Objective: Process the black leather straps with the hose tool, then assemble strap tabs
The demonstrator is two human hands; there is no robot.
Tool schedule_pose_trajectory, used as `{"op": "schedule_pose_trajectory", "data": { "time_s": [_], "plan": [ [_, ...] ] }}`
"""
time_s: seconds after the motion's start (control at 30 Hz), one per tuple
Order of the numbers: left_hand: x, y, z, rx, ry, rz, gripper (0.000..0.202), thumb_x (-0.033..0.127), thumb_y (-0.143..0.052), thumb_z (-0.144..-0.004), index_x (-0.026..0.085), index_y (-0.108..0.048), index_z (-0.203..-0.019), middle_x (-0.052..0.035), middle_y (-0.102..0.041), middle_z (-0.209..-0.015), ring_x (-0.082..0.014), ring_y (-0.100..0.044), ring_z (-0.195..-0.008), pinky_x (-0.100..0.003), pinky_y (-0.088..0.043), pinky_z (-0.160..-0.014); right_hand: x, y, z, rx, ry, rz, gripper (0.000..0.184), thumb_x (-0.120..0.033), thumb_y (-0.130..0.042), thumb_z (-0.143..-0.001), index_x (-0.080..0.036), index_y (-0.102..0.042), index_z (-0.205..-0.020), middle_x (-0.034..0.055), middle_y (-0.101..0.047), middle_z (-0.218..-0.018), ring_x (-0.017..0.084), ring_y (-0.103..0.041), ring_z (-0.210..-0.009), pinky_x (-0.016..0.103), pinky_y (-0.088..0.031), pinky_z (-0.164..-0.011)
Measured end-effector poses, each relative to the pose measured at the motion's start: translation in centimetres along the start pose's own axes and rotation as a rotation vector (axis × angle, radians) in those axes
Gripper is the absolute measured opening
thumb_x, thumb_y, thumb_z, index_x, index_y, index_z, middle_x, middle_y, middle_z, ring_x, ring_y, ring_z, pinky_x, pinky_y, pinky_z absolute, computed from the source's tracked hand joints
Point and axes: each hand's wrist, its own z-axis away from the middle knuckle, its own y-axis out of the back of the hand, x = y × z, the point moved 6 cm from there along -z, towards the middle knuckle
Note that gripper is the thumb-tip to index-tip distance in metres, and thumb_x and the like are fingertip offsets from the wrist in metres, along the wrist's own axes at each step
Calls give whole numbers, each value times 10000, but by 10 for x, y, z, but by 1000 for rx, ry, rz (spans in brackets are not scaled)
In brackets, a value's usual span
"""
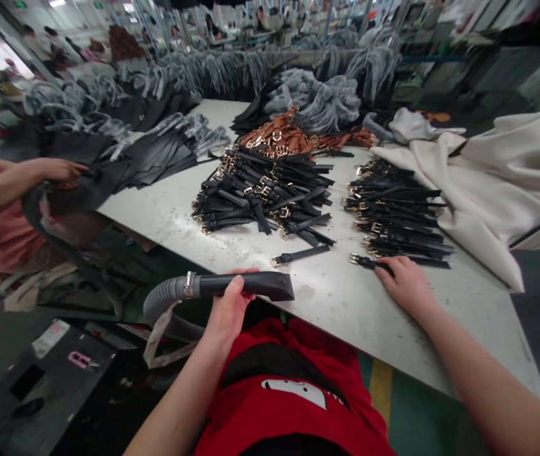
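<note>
My left hand (230, 304) is wrapped round a black nozzle (255, 286) on a grey ribbed hose (163, 299), held level at the near edge of the white table (326, 297). My right hand (405, 283) lies on the table with its fingertips pressed on the end of a black strap (369, 261) with a gold buckle. Another single black strap (299, 255) lies loose between the hands. Two heaps of black buckled straps, one in the middle (263, 196) and one to the right (397, 215), sit just beyond.
Brown straps (282, 136) and grey bundles (317, 98) pile at the back. Cream cloth (497, 177) covers the table's right side. Flat black leather pieces (156, 155) lie at the left, where another person's hand (58, 170) reaches in. A dark bench (37, 373) stands below left.
</note>
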Motion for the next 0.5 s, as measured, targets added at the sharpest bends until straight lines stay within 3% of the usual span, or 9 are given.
{"op": "schedule_pose_trajectory", "data": {
  "time_s": [0.1, 0.2, 0.37, 0.5],
  "plan": [
    [7, 7, 1, 28, 11, 21, 282, 306, -703, -638, 171, -585, -855, -51, -690, -872, -162, -633, -765, -238, -469, -582, -4, 9, -8, 92, -23, 113, 348, -384, -412, -830, -167, -600, -1027, 131, -591, -953, 268, -525, -864, 410, -384, -740],
    [13, 12, 0, 32, 6, 30, 277, 299, -702, -643, 175, -596, -867, -51, -689, -890, -157, -634, -764, -225, -471, -565, -47, 19, -12, 176, 13, 133, 393, -366, -438, -821, -164, -548, -1140, 150, -568, -1080, 294, -506, -953, 432, -359, -792],
    [18, 12, -4, 15, 15, 46, 260, 308, -703, -644, 182, -610, -852, -60, -688, -941, -167, -635, -827, -190, -458, -525, -150, -4, -46, -50, 340, -86, 355, -274, -350, -876, -170, -539, -1158, 107, -564, -1155, 233, -496, -1015, 372, -361, -839],
    [26, 16, -4, 1, -10, 30, 248, 325, -695, -652, 197, -613, -848, -57, -689, -950, -179, -632, -868, -186, -456, -524, -171, -24, -70, -140, 323, -169, 295, -314, -408, -860, -203, -614, -1040, 83, -604, -1049, 224, -510, -934, 373, -362, -801]
  ]
}}
